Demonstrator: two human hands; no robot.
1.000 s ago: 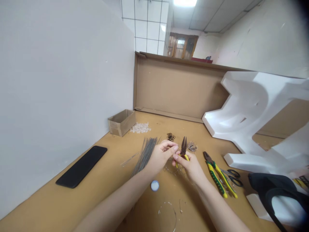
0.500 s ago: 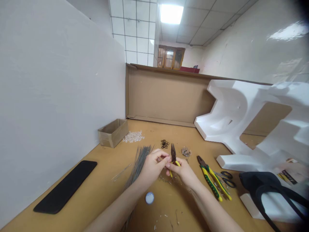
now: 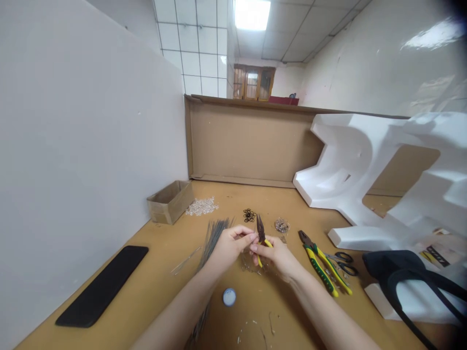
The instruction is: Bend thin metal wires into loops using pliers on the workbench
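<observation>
In my right hand [image 3: 276,255] is a pair of needle-nose pliers [image 3: 260,230] with yellow grips, its dark jaws pointing up and away from me. My left hand [image 3: 235,243] is pinched close beside the pliers, fingertips nearly meeting those of my right hand. A thin wire seems to be between the left fingers, though it is too fine to follow. Under the left forearm lies a bundle of grey straight wires [image 3: 216,238]. Small black rings [image 3: 249,215] and a coiled heap of metal pieces [image 3: 282,225] sit just beyond the hands.
Larger yellow-green pliers [image 3: 321,267] and black-handled scissors [image 3: 346,263] lie at right, near white foam [image 3: 339,160]. Clear small pieces [image 3: 202,206] lie beside a cardboard box [image 3: 170,206]. A black flat slab [image 3: 104,287] is at left; a round white-blue lid [image 3: 229,297] lies in front.
The view has shifted slightly. Both hands stay together at nearly the same place, and the needle-nose pliers have tilted a little to the left.
</observation>
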